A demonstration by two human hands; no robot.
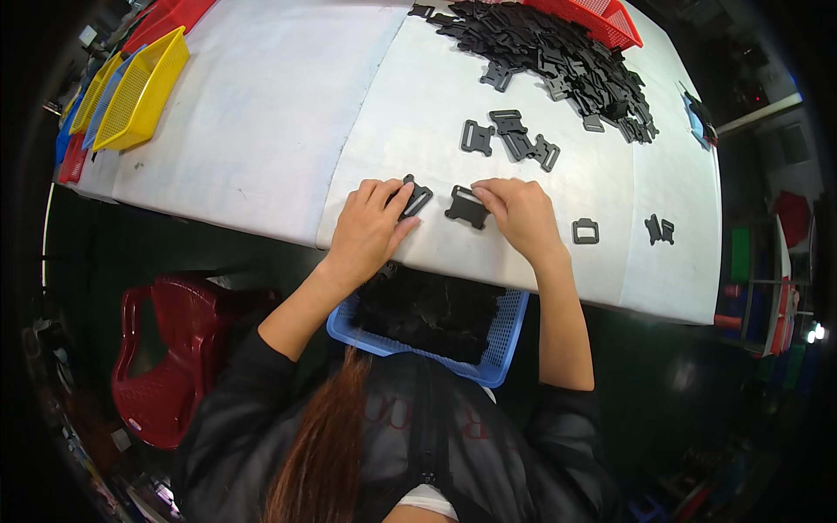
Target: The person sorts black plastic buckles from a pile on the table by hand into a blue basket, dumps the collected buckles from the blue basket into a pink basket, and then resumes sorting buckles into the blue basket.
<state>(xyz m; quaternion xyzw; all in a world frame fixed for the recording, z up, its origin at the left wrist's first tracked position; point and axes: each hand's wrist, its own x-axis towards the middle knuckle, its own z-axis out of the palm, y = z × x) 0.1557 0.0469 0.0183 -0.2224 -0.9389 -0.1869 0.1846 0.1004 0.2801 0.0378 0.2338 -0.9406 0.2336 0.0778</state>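
Blue basket (516, 336) below the white table's (261, 131) near edge. Just beyond that edge, left hand (366, 222) clamped on a black buckle piece (416, 193); right hand (523, 218) pinched on a second piece (467, 212). Toward the far right corner, heaped black parts (549, 52).

The fingers (401, 196) of the left hand (368, 225) cover part of one black buckle piece (420, 189); those of the right hand (526, 216) hide a corner of a second piece (467, 209). The upper edge cuts off a red basket (617, 28). Dark contents (427, 312) in the blue basket (494, 373) are too dim to tell.
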